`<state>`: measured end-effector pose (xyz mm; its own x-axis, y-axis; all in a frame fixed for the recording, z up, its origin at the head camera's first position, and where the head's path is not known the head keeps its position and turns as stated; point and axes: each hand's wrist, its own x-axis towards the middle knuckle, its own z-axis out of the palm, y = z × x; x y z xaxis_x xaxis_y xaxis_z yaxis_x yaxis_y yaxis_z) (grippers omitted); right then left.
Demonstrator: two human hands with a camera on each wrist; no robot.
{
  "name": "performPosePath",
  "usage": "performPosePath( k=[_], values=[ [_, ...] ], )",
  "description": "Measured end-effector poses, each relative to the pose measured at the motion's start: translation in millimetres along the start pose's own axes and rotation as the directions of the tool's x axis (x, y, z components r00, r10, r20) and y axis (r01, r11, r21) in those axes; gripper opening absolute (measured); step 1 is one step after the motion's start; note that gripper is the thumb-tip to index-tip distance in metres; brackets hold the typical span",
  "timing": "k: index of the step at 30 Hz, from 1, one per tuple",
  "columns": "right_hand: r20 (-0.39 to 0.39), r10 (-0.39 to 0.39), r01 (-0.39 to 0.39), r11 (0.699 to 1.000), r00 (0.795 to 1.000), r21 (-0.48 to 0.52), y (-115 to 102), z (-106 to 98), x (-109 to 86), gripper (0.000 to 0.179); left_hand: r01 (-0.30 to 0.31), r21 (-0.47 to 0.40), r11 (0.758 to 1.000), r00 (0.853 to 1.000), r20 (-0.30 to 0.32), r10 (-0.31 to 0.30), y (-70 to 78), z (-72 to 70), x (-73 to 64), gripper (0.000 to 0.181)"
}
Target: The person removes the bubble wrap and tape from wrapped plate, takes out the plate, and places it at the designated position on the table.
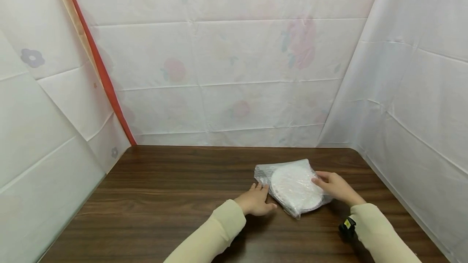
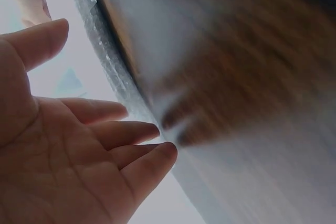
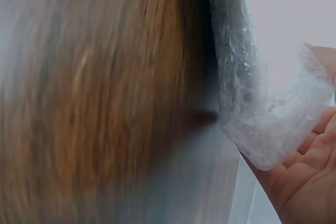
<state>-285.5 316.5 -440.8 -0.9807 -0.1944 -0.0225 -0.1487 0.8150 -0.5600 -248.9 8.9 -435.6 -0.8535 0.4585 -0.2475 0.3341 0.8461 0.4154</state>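
L cloth (image 1: 47,113): white, creased, purple flowers. Red strip (image 1: 100,68) slants down its far edge to table (image 1: 153,190), dark brown woodgrain. Back cloth (image 1: 234,60) white w/ faint pink fruit prints.

L hand (image 1: 257,201): fingers extended & spread, thumb out to side, nothing gripped; tips right at packet's L edge, contact can't be told for sure. Cream sleeve.

Packet (image 1: 297,186): on R half of table, betw. hands. Clear bubble wrap, crinkled & shiny, round white disc (image 1: 294,186) showing thru. Disc fills most of it; loose wrap flares at upper L, pointed corner twd wearer. Side edge thick, grey-ish, puckered in wrist views; top washed out by glare. Can't tell if flat on table or slightly raised.

R hand (image 1: 336,188): thumb over top, fingers behind wrap, pinching packet's R edge; gap about packet-thick. Black device (image 1: 347,228) at R cuff. R cloth (image 1: 420,92) white, folded creases.
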Motion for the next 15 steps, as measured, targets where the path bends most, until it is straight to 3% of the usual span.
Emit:
performPosePath(
  k=[8, 15],
  values=[
    [0.011, 0.006, -0.007, 1.000, 1.000, 0.023, -13, 9, 5.9, 0.063, 0.015, 0.042, 0.999, 1.000, 0.007, -0.015, -13.5, -6.0, -11.7, 0.078],
    [0.022, -0.085, 0.085, 0.996, 0.996, 0.019, -25, 16, 4.2, 0.061, 0.023, 0.068, 0.997, 1.000, 0.006, -0.024, -25.0, -11.3, -23.3, 0.077]
  ],
)
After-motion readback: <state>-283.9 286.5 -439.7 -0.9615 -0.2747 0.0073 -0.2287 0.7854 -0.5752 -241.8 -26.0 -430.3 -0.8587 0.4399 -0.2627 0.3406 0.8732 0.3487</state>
